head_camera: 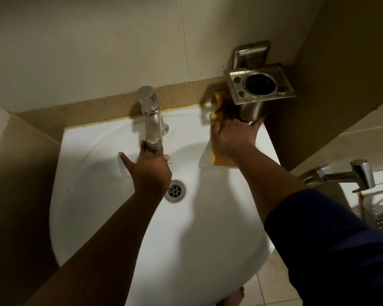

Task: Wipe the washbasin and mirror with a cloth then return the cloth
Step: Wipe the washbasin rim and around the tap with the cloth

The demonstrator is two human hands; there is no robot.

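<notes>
A white washbasin (102,195) fills the middle of the view, with a chrome tap (152,120) at its back and a drain (175,191) at its centre. My right hand (234,135) presses an orange cloth (219,161) flat on the basin's back right rim, fingers spread, just under the metal holder. My left hand (150,171) is stretched out below the tap's spout, its fingers reaching up to the spout tip and its thumb spread to the left. No mirror is in view.
A steel tumbler holder (259,85) juts from the wall right above my right hand. A second chrome tap (345,175) sticks out at the right over a white fixture. Beige tiled walls close in on the left, back and right.
</notes>
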